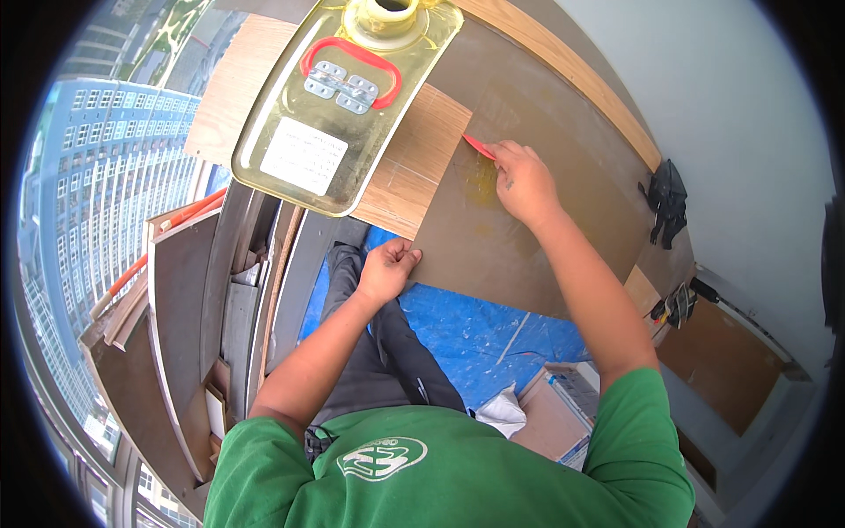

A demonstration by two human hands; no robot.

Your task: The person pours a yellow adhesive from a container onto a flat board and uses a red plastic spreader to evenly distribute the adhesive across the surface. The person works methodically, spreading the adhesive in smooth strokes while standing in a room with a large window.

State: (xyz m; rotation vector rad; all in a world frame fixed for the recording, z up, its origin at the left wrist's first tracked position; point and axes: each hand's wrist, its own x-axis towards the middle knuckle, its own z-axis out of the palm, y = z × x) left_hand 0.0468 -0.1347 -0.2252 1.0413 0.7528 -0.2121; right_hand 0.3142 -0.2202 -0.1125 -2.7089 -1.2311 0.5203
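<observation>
My right hand (525,183) is closed around a thin red spreader-like tool (478,146). Its tip meets the right edge of a wood-grain sheet (407,180), above a brown board (493,255) with yellow smears. My left hand (387,270) pinches the near corner of that sheet, where it overlaps the board's near edge. On top of the sheet, further off, rests a rectangular metal can (260,180) with a red handle (352,46), a white label and yellow residue around its spout. Most of the tool's grip is hidden in my fingers.
A blue tarp (466,330) covers the floor beneath the board. Several boards (180,290) lean at the left by the window. A black bag (667,202) lies at the board's far right, near gloves (674,304). An opened carton (554,414) sits close to my right side.
</observation>
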